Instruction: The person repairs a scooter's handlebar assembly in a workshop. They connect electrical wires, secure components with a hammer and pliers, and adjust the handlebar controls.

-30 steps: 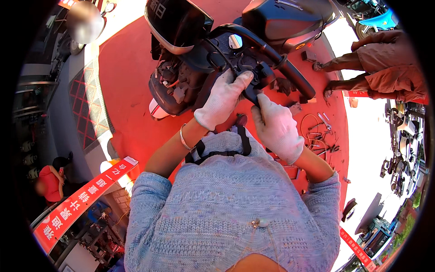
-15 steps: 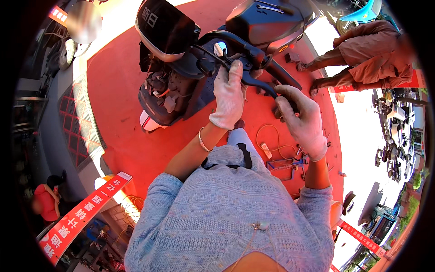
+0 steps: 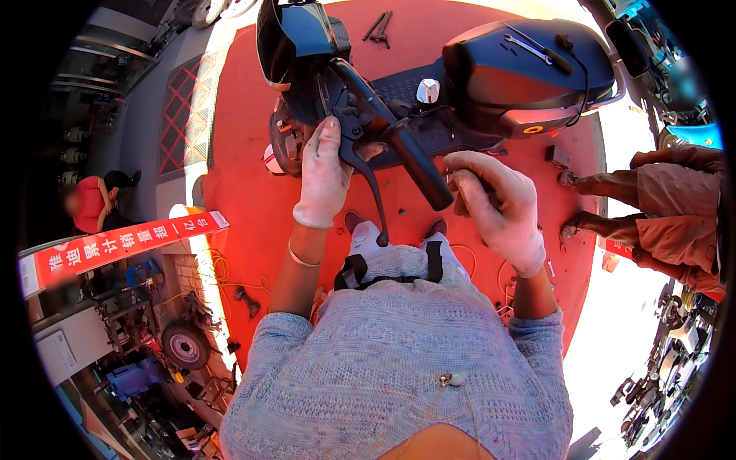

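Note:
A dark electric scooter's handlebar, with a black rubber grip (image 3: 418, 165) at its end, points toward me. Beside the grip a curved black brake lever (image 3: 371, 182) hangs down. My left hand (image 3: 323, 180), in a white work glove, is closed round the base of that lever, thumb on the near side and fingertips showing beyond it. My gloved right hand (image 3: 502, 208) is just right of the grip's end, its fingers bent together in a pinch. Whatever may be between those fingertips is hidden.
Wrenches (image 3: 527, 47) lie on the scooter's black seat (image 3: 498, 77). A small shiny piece (image 3: 428, 92) rests above the footboard. Dark tools (image 3: 379, 31) lie on the red floor covering (image 3: 268, 84). A person in brown (image 3: 652, 199) stands at right; another in red (image 3: 90, 205) sits far left.
My view has turned, and the scooter and handlebar sit differently in it. My left hand stays at the lever's base. My right hand has gone from the lever's tip to beside the grip's end.

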A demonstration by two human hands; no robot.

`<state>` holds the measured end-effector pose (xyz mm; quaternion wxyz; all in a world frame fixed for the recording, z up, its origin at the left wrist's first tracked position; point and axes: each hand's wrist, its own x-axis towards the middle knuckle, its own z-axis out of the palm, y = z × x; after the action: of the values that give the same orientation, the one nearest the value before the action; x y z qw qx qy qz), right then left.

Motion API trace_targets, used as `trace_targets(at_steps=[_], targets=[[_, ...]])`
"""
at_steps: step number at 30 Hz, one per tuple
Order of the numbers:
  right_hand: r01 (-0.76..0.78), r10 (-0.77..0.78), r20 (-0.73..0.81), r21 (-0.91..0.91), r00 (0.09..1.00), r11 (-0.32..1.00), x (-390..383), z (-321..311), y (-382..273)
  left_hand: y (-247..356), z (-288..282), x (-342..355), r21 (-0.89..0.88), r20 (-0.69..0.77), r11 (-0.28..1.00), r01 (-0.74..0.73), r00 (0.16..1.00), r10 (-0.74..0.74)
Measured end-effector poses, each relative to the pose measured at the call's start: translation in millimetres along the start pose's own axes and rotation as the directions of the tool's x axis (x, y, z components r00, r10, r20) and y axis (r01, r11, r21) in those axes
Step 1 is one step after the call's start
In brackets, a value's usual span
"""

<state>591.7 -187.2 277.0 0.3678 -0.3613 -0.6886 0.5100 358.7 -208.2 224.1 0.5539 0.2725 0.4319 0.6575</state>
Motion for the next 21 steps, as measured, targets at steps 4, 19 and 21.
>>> trace_targets(at_steps=[4,19,21], targets=[[-0.123,0.126,-0.005,0.168,0.992,0.978,3,-24,23,-8,16,0,0.029,-0.167,0.998,-0.058,0.984,0.062],[-0.295,0.211,0.254,0.361,0.944,0.885,108,16,54,-3,-3,-20,0.151,-0.388,0.984,0.092,0.921,-0.027],[-0.338,0.243,0.286,0.357,0.927,0.871,120,25,51,1,-5,-21,0.148,-0.355,0.981,0.124,0.933,-0.064]])
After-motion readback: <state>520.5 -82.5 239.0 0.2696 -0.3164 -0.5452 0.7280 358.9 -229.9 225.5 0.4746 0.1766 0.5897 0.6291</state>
